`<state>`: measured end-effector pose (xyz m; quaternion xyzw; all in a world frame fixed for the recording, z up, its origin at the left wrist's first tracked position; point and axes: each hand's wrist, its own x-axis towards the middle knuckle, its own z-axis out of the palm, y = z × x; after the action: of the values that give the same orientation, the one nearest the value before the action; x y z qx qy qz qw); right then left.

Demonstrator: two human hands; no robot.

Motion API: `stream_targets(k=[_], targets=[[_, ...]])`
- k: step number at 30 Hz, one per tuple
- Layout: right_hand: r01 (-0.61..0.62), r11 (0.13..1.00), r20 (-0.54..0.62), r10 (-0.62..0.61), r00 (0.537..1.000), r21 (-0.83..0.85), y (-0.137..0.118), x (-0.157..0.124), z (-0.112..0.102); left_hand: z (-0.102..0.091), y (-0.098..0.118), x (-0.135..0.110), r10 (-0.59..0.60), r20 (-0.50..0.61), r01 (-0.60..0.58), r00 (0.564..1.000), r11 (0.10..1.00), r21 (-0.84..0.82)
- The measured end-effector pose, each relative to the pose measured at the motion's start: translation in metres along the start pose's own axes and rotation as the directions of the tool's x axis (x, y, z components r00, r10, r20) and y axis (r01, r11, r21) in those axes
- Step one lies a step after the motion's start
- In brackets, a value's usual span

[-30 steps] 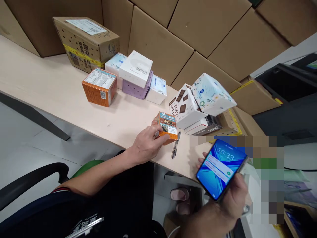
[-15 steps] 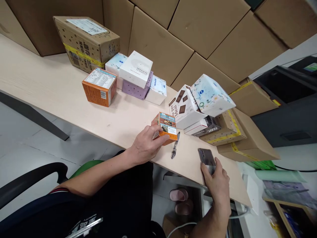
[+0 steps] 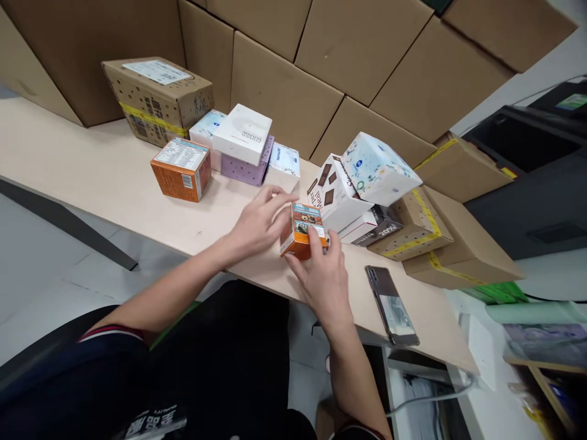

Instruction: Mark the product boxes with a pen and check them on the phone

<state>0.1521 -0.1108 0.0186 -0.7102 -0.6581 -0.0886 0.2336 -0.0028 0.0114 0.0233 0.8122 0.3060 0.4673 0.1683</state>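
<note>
A small orange box point(image 3: 302, 229) with a printed picture stands on the light wooden table point(image 3: 92, 177) near its front edge. My left hand point(image 3: 257, 220) holds the box's left side, fingers curled around it. My right hand point(image 3: 321, 272) grips the box from the front right, fingertips on its face. A dark phone point(image 3: 392, 297) lies flat on the table to the right of my right hand. No pen is visible; my right hand covers that spot.
Behind the small box lies a pile of cartons: a brown-and-white chocolate box point(image 3: 332, 192), a white patterned box point(image 3: 378, 170), brown parcels with yellow tape point(image 3: 413, 226). Farther left stand an orange box point(image 3: 180, 168), white and purple boxes point(image 3: 243, 143) and a taped cardboard parcel point(image 3: 158, 98). Large cartons line the back.
My right hand put the phone down on the table and moved left onto the small orange box. My left hand shifted up along the box, which now stands a little farther from me.
</note>
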Motion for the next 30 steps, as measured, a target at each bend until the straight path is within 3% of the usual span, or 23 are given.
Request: stream_targets(k=[2,5,10,15,18,26,30], targets=[[-0.010,0.999,-0.004,0.010,1.000,-0.047,-0.013,0.012,0.008,-0.002,-0.008,0.034,-0.085,0.117,0.056,0.989,0.972,0.230],[-0.038,0.999,-0.049,0.036,0.998,-0.033,-0.019,0.020,0.013,0.011,-0.019,0.082,-0.270,0.241,0.118,0.932,0.856,0.504],[-0.031,0.999,-0.109,0.035,0.993,0.043,-0.014,0.010,0.011,0.051,-0.031,0.120,-0.397,0.228,0.144,0.889,0.714,0.685],[-0.041,0.999,-0.077,0.043,0.996,0.033,-0.010,-0.004,0.006,0.074,-0.036,0.123,-0.480,0.163,0.237,0.862,0.665,0.708],[-0.041,0.999,-0.068,0.043,0.997,0.033,-0.009,-0.007,0.004,0.075,-0.038,0.119,-0.454,0.182,0.202,0.872,0.672,0.712],[-0.042,0.997,-0.120,0.049,0.992,0.058,-0.010,-0.015,0.002,0.066,-0.034,0.118,-0.367,0.237,0.152,0.900,0.772,0.618],[-0.035,0.997,-0.117,0.043,0.992,0.074,-0.005,-0.017,0.002,0.044,-0.016,0.102,-0.336,0.300,0.092,0.893,0.787,0.610]])
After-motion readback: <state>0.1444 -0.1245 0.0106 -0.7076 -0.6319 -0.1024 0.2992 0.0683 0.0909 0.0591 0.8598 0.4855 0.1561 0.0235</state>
